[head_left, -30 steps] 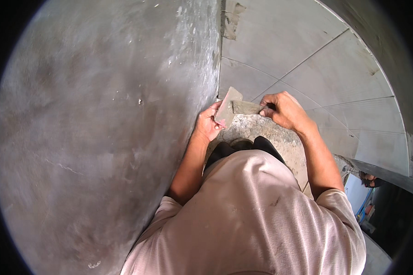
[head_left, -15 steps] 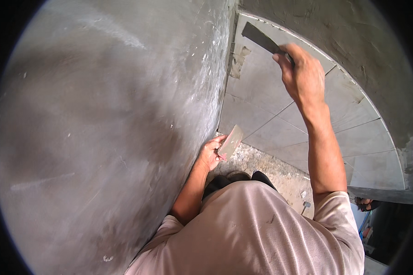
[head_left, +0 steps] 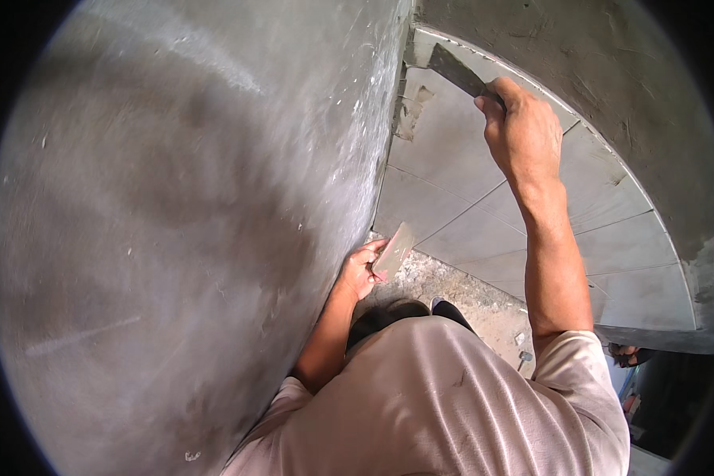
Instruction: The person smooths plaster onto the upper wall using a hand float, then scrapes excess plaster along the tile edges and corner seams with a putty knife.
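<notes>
Grey plaster covers the wall (head_left: 182, 238), which fills everything left of the corner seam; that seam is the reference here. Only one view, head camera, looking down.

Right hand (head_left: 523, 131) is raised just right of the seam's top end, fingers wrapped tight around the handle of a flat trowel (head_left: 456, 71). Blade tip sits at the seam, touching or nearly touching the curved tiled surface (head_left: 484, 214); can't tell which. A patch of grey mortar (head_left: 411, 111) clings just below the blade, right against the seam.

Left hand (head_left: 361, 270) is low, at the seam's bottom end, fingers pinched on a small flat board (head_left: 394, 250) that tilts up and away from the wall. Can't tell whether the board carries any mortar.

Below it: rough gritty floor (head_left: 460, 293), dark shoes, person's pale shirt (head_left: 444, 397).

Risks, as a judgement:
- Arm is near full reach, so blade control is likely weak; a slip could gouge the smooth plaster or scrape the tile.
- Loose mortar at the seam could drop toward the face or the lower hand.
- Board held by fingertips at a tilt; any load could slide off.
- Grit underfoot plus the overhead stretch could cost footing.
</notes>
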A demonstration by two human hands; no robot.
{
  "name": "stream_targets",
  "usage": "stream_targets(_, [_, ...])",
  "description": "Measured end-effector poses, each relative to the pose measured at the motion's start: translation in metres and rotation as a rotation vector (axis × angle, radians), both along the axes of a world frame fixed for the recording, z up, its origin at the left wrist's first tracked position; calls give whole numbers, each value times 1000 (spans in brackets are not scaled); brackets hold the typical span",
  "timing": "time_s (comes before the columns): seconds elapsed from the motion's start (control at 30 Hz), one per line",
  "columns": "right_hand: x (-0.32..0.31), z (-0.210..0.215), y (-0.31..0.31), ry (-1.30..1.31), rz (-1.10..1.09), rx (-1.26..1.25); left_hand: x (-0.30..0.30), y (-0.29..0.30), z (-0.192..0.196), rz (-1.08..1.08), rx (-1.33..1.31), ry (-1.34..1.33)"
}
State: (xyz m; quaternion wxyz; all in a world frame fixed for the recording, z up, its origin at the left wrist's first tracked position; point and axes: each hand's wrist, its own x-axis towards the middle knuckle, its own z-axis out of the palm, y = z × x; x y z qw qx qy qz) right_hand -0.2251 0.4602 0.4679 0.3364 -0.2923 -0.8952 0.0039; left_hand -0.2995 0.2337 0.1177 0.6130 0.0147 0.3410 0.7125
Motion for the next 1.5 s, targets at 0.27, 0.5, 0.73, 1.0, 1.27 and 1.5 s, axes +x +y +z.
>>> stream_targets(0.27, [-16, 10, 19, -113, 40, 57, 3, 1, 12, -7, -34, 14])
stream_targets(0.5, [-13, -16, 7, -46, 115, -4, 3, 2, 11, -6, -60, 16])
stream_targets(0.73, [53, -36, 0, -225, 58, -211, 0, -1, -4, 114, 26, -107])
stream_targets(1.0, [90, -94, -20, -685, 358, -605, -4, 11, 3, 5, 245, -173])
stream_targets(1.27, [75, -68, -26, -445, 47, -306, 10, 7, 34, 23, 39, 27])
stream_targets(1.5, [19, 19, -1, -12, 131, -21, 11, 12, 39, -18, 62, 49])
